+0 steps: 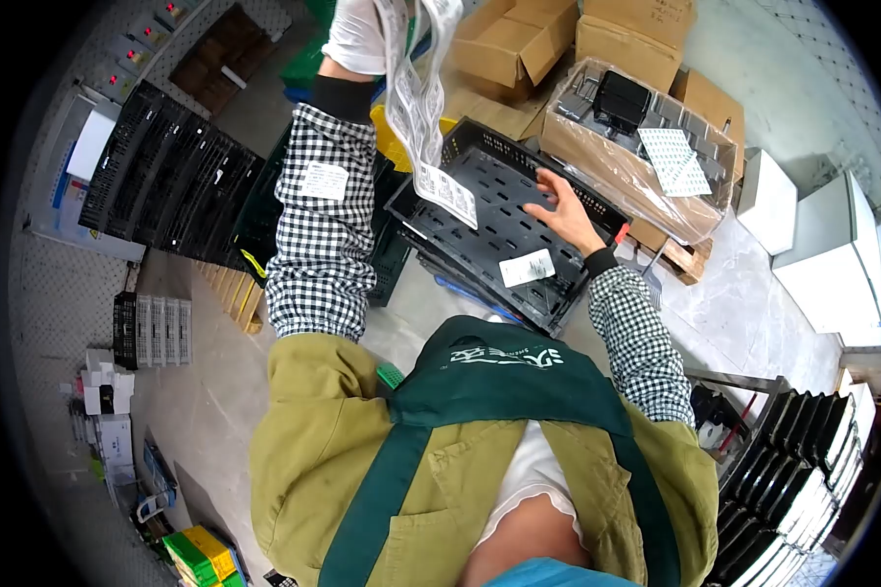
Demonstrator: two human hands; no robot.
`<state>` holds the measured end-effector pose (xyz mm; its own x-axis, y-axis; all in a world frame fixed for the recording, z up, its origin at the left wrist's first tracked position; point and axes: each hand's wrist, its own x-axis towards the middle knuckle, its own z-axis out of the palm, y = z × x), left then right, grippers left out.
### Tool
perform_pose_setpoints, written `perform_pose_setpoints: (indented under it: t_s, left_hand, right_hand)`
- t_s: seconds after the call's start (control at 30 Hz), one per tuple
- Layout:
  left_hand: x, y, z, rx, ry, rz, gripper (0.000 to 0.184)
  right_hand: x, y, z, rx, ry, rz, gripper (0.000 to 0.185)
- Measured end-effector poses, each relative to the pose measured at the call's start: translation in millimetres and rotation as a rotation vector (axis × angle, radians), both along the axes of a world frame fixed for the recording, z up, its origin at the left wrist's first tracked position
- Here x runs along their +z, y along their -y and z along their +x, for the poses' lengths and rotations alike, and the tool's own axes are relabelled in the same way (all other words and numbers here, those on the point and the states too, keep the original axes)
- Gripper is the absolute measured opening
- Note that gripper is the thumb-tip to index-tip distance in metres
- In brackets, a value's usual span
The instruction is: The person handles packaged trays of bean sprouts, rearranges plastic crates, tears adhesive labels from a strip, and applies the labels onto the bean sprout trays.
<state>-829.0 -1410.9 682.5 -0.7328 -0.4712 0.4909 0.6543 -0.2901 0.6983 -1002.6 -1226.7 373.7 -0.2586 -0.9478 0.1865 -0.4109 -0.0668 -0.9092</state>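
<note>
A workroom with a grey floor [206,391] holds stacked black crates [166,176] at left and open cardboard boxes [514,39] at the top. In the middle, a slotted black tray [489,210] has a white label [527,268] near its closest edge. A long strip of printed labels [421,127] hangs down over the tray beside the white-gloved left hand [354,37], whose fingertips are cut off, so their grip cannot be told. The right hand [566,210] is over the tray, fingers apart and holding nothing.
</note>
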Motion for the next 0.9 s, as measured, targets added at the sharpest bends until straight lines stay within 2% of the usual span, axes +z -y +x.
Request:
perform_pose_setpoints:
  t_s: [0.03,0.1,0.13,0.23,0.27,0.3,0.37,0.47,0.57,0.6,0.63,0.7,0.73,0.77,0.83,0.87,0.9]
  left_hand:
    - [7,9,1,-0.055,-0.040,-0.088,0.020]
    - [26,-1,3,0.063,-0.021,-0.120,0.019]
    - [34,-11,4,0.130,-0.013,-0.136,0.020]
    - [51,-29,0,0.074,-0.034,-0.063,0.025]
    - [55,-27,0,0.100,-0.032,-0.056,0.032]
    - [61,-29,-1,0.147,-0.043,-0.203,0.042]
    - [65,-33,-1,0.176,-0.042,-0.201,0.050]
    - [73,-37,-2,0.326,0.003,-0.275,0.054]
    - [73,-11,8,0.247,0.018,-0.288,0.056]
    - [71,-3,12,0.240,0.018,-0.304,0.058]
    - [59,-3,13,0.282,0.027,-0.202,0.055]
    - [36,68,23,-0.017,-0.066,0.123,0.054]
    - [40,3,19,0.397,0.020,-0.130,0.053]
    - [24,67,41,-0.004,0.060,-0.231,0.044]
    - [-11,101,50,0.166,0.071,-0.110,0.052]
    - [-27,110,53,0.189,0.079,-0.071,0.049]
    - [-34,100,53,0.118,0.051,0.028,0.029]
  right_hand:
    - [0,5,2,-0.028,-0.010,-0.012,0.077]
    - [6,11,8,-0.086,-0.027,-0.041,0.081]
    - [12,12,8,-0.043,-0.013,0.026,0.090]
    - [17,7,10,0.067,-0.037,-0.006,0.095]
    - [18,6,12,0.106,-0.013,-0.067,0.100]
    - [25,4,19,0.085,-0.028,-0.113,0.104]
    - [26,4,24,0.061,-0.037,-0.138,0.098]
    - [30,5,29,0.091,0.134,-0.130,0.091]
    - [41,2,25,0.217,0.253,-0.075,0.086]
    - [45,-3,22,0.231,0.263,-0.074,0.090]
    - [38,-19,10,0.242,0.267,-0.063,0.086]
    - [38,-34,-11,0.265,0.278,-0.020,0.079]
    - [41,-42,-19,0.249,0.278,-0.039,0.075]
    - [48,-51,-27,0.214,0.295,-0.015,0.069]
    - [63,-66,-39,0.152,0.415,-0.035,0.063]
    - [50,-65,-53,0.118,0.465,0.011,0.060]
    - [56,-70,-60,0.109,0.517,0.007,0.061]
